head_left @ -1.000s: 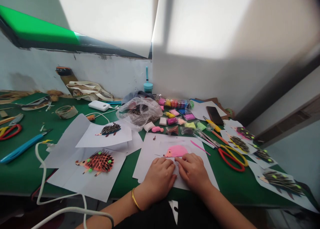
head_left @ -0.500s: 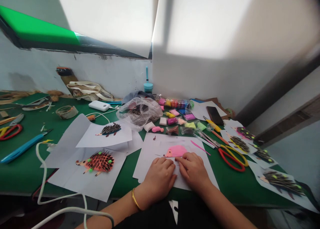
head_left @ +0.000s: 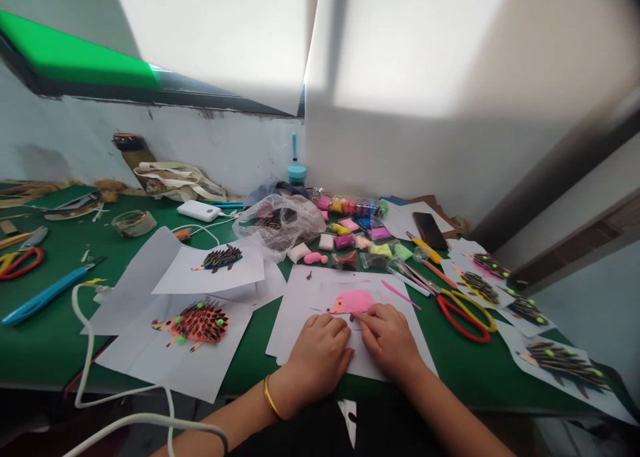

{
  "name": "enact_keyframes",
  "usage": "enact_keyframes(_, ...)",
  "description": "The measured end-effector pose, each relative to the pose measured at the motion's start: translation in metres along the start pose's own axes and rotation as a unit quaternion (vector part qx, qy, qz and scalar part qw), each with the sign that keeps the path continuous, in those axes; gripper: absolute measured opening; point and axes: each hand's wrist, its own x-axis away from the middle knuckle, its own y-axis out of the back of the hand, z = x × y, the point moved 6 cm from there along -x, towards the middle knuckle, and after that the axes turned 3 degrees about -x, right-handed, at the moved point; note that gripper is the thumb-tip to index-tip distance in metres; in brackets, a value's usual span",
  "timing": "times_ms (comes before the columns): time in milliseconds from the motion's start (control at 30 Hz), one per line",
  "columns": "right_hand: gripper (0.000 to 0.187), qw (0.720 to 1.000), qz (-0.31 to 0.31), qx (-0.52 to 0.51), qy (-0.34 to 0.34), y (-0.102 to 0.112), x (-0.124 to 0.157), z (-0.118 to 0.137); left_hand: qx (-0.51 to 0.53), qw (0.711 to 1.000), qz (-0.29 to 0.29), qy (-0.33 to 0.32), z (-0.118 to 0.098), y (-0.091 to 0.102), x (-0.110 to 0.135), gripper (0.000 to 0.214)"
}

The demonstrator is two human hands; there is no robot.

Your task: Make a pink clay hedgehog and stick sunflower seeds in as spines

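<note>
Your left hand (head_left: 321, 352) lay on the white paper (head_left: 294, 314), fingers curled, just below the pink hedgehog (head_left: 356, 301); couldn't tell if it held anything. Your right hand (head_left: 389, 337) had fingers bent, fingertips at a small brown piece (head_left: 352, 317) under the hedgehog's belly, grip unclear. Pink strip (head_left: 401, 294) lay near the paper's right edge, red-and-yellow scissors (head_left: 440, 304) beyond.

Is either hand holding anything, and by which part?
Left hand: nothing visibly held. Right hand: its fingers meet a small brown clay piece; whether they grip it can't be told.
</note>
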Motion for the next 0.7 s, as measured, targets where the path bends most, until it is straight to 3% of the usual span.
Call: enact_keyframes(700, 0.024, 0.998, -0.034, 0.035, 0.05, 0.006, 0.003, 0.013, 0.012, 1.0, 0.005, 0.002, 0.001, -0.002, 0.001, 0.021)
